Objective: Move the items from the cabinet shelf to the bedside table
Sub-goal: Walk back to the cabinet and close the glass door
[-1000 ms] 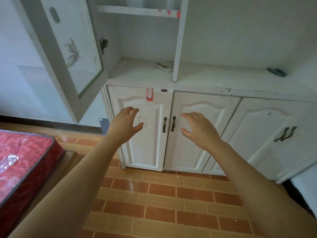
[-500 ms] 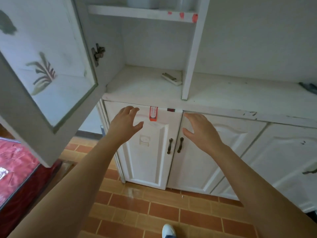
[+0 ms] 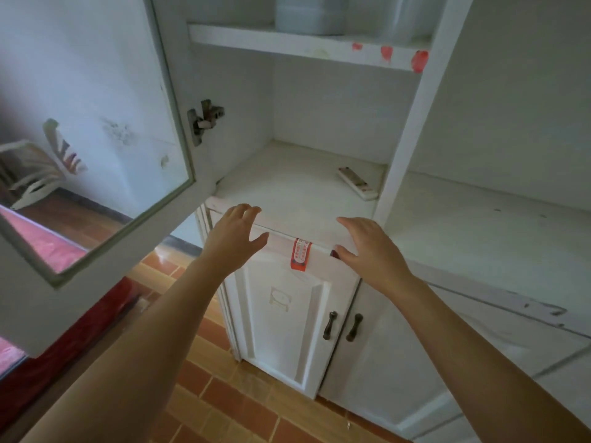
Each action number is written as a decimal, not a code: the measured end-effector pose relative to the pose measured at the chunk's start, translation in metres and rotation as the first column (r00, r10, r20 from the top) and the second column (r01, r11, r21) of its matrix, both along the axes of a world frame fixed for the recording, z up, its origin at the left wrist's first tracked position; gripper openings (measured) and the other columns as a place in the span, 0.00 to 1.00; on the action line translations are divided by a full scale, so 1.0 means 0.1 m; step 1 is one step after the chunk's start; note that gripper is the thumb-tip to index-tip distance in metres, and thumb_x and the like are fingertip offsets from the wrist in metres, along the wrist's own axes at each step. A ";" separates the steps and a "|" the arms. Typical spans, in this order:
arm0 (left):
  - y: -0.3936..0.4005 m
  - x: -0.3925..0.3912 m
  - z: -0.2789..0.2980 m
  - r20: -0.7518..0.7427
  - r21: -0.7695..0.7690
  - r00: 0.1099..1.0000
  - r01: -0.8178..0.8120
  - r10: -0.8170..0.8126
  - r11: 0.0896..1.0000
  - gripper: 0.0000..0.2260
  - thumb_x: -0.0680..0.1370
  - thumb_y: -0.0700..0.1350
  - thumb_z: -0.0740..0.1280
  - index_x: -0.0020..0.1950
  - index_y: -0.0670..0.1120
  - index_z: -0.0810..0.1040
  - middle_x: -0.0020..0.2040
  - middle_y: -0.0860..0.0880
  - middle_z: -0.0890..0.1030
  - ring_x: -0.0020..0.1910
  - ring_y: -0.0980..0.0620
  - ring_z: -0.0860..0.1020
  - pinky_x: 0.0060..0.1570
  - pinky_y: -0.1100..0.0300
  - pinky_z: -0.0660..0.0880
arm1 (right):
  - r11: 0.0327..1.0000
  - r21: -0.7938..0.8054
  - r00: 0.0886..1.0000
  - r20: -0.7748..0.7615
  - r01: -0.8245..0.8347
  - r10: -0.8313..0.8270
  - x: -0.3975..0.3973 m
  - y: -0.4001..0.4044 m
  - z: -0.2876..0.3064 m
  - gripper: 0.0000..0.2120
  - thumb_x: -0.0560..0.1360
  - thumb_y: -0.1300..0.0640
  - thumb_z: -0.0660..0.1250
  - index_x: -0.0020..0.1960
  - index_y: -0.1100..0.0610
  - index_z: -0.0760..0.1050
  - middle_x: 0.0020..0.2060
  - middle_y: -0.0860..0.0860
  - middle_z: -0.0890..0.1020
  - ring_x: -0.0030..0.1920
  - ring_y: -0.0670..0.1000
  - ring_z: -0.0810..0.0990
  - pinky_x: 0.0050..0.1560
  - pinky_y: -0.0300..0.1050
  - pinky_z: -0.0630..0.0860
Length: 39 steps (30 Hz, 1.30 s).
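A white cabinet stands in front of me with its glass door (image 3: 96, 148) swung open to the left. On the upper shelf (image 3: 303, 47) sit a white plastic container (image 3: 310, 14) and a clear container (image 3: 406, 17), both cut off by the top edge. On the lower ledge (image 3: 287, 193) lies a white remote control (image 3: 358, 183) near the upright post. My left hand (image 3: 235, 238) and my right hand (image 3: 371, 247) are raised in front of the ledge's edge, fingers spread, holding nothing.
An upright white post (image 3: 412, 123) divides the open compartment from the wide counter (image 3: 479, 225) to the right. Lower doors with dark handles (image 3: 342, 326) and a red sticker (image 3: 300, 254) are below. A red mattress (image 3: 48, 251) lies at the left over a tiled floor (image 3: 240, 410).
I have moved closer to the cabinet and looked up. Both hands have risen from in front of the lower doors to the level of the ledge's edge.
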<state>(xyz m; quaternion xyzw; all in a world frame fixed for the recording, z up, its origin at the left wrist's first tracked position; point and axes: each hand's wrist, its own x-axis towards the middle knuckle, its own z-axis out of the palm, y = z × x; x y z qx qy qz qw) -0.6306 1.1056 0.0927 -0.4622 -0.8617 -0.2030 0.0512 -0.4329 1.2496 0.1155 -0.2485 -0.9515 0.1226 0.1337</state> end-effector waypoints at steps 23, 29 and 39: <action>-0.68 0.05 0.03 -0.044 0.033 0.931 -0.362 0.363 0.932 0.24 0.75 0.51 0.65 0.68 0.44 0.67 0.68 0.44 0.70 0.67 0.44 0.68 0.62 0.46 0.71 | 0.905 0.020 0.905 -0.020 -0.425 0.425 -0.84 0.01 0.01 0.24 0.77 0.52 0.60 0.71 0.56 0.62 0.69 0.52 0.69 0.71 0.53 0.63 0.68 0.45 0.61; -0.93 0.75 -0.06 -0.015 0.064 0.813 -0.581 0.583 0.812 0.23 0.74 0.48 0.67 0.67 0.43 0.69 0.67 0.42 0.71 0.66 0.43 0.68 0.63 0.50 0.67 | 0.794 0.022 0.794 -0.011 -0.608 0.608 -0.60 -0.01 -0.01 0.24 0.78 0.51 0.60 0.72 0.56 0.61 0.69 0.52 0.69 0.71 0.53 0.63 0.68 0.45 0.63; -1.68 1.43 0.05 -0.009 0.048 0.616 -0.786 0.788 0.616 0.23 0.75 0.48 0.66 0.68 0.43 0.68 0.66 0.43 0.71 0.66 0.43 0.68 0.60 0.49 0.69 | 0.636 -0.010 0.635 -0.066 -0.772 0.770 -0.53 -0.59 0.00 0.24 0.77 0.51 0.62 0.71 0.54 0.62 0.69 0.53 0.70 0.70 0.53 0.66 0.67 0.47 0.65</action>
